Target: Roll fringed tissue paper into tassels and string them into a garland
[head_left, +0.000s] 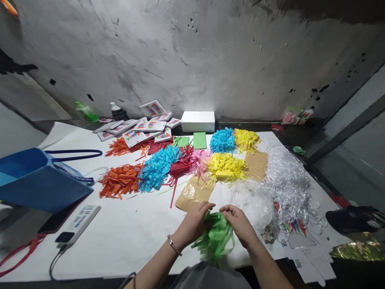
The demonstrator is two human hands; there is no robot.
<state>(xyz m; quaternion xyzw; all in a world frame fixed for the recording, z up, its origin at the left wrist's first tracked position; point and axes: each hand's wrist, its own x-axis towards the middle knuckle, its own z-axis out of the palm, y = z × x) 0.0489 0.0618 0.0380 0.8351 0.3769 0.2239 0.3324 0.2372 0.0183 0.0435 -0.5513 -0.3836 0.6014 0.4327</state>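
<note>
A bundle of green paper strips (pixel 215 237) hangs between my two hands near the front edge of the white table (pixel 126 233). My left hand (pixel 194 222) grips the bundle's top from the left, with a bracelet on its wrist. From the right, my right hand (pixel 239 222) pinches the same top. The strips dangle loosely below both hands. Just beyond my hands lie a tan paper envelope (pixel 195 193) and a heap of clear plastic wrappers (pixel 252 198).
Piles of orange (pixel 120 180), blue (pixel 158 166), red, pink and yellow strips (pixel 225 166) cover the table's middle. White ribbon strands (pixel 287 180) spread at right. A blue bag (pixel 39 178), a power strip (pixel 80 220) and cables sit at left. Printed cards and a white box (pixel 197 121) line the wall.
</note>
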